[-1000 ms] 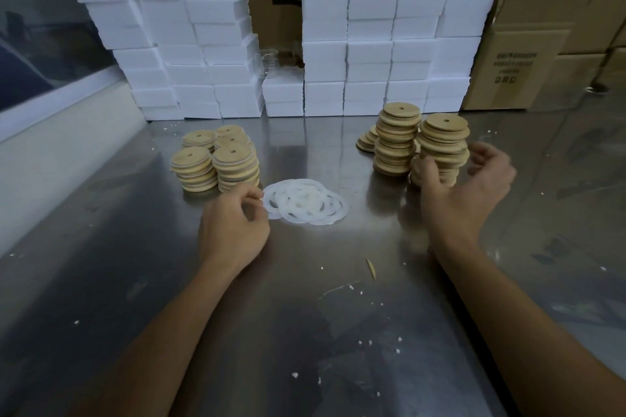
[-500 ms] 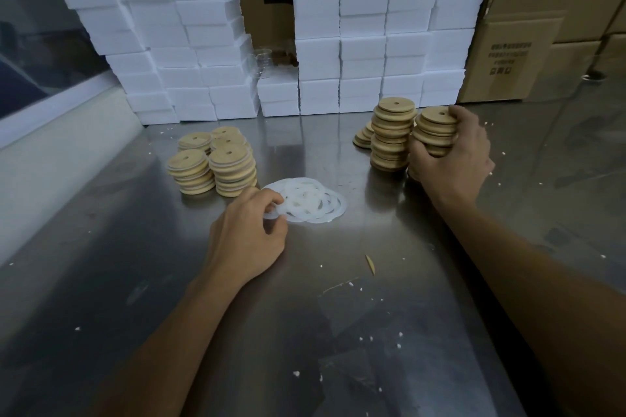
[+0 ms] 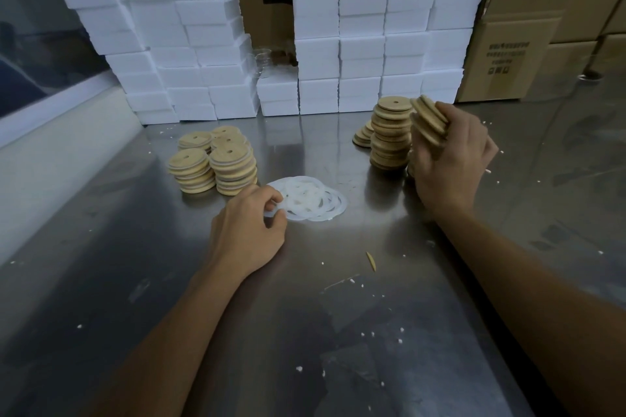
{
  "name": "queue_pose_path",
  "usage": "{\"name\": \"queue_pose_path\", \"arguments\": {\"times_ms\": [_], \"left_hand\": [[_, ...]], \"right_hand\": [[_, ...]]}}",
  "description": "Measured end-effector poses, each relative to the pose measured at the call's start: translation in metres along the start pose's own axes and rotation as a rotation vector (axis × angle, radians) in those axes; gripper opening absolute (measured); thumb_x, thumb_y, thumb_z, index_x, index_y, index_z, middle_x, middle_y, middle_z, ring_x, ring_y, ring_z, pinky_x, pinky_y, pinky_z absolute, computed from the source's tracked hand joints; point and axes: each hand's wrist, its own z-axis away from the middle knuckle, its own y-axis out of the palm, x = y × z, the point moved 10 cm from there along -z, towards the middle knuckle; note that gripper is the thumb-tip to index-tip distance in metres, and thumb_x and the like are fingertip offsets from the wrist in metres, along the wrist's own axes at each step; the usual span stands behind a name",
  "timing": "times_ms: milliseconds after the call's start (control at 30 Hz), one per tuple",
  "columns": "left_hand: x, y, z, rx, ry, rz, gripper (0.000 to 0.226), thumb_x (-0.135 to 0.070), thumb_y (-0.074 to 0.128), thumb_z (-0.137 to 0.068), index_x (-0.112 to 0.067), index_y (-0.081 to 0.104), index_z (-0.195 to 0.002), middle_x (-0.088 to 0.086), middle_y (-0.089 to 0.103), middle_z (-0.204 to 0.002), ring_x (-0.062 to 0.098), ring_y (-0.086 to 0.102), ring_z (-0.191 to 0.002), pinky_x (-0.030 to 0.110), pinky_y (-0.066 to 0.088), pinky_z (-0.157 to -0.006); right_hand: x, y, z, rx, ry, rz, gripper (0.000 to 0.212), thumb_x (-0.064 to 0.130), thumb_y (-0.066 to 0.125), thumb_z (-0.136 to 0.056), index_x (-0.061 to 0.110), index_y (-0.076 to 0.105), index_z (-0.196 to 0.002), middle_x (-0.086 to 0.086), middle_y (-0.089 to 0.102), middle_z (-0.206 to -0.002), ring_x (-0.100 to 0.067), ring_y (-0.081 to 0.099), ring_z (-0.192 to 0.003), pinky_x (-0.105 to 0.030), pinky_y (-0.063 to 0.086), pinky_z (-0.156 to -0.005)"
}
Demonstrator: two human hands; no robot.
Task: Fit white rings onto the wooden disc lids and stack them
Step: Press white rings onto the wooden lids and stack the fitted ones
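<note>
Left hand (image 3: 249, 230) pinches one ring at the near-left edge of the white rings (image 3: 310, 199), fingers curled; right hand (image 3: 450, 159) grips a tilted clutch of bare lids (image 3: 429, 123), right of the rings, faces pointing up-left, no long axis; likely the lids travel left to meet the ring

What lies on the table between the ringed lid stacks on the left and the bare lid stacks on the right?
In the head view, the loose pile of white rings lies there, with the left hand pinching one ring at the pile's near edge.
</note>
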Motion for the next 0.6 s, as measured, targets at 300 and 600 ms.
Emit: {"name": "queue_pose_path", "arguments": {"times_ms": [300,600], "left_hand": [[-0.008,0.000,0.002,0.022,0.052,-0.022,0.022,-0.030,0.072,-0.081,-0.023,0.069,-0.103,-0.005,0.057,-0.094,0.013,0.054,-0.084,0.035,0.049,-0.073],[-0.017,0.004,0.004,0.061,0.124,-0.050,0.038,-0.033,0.069,-0.084,-0.027,0.065,-0.121,-0.004,0.054,-0.103,0.015,0.053,-0.099,0.036,0.050,-0.074]], "right_hand": [[0.069,0.020,0.036,0.346,-0.335,-0.005,0.037,0.020,0.077,-0.080,0.004,0.070,-0.112,-0.016,0.064,-0.112,-0.036,0.059,-0.100,-0.044,0.046,-0.079],[0.048,0.038,0.055,0.627,-0.109,0.087,0.047,0.040,0.078,-0.078,0.019,0.068,-0.119,0.003,0.063,-0.120,-0.022,0.056,-0.110,-0.032,0.045,-0.072]]}}
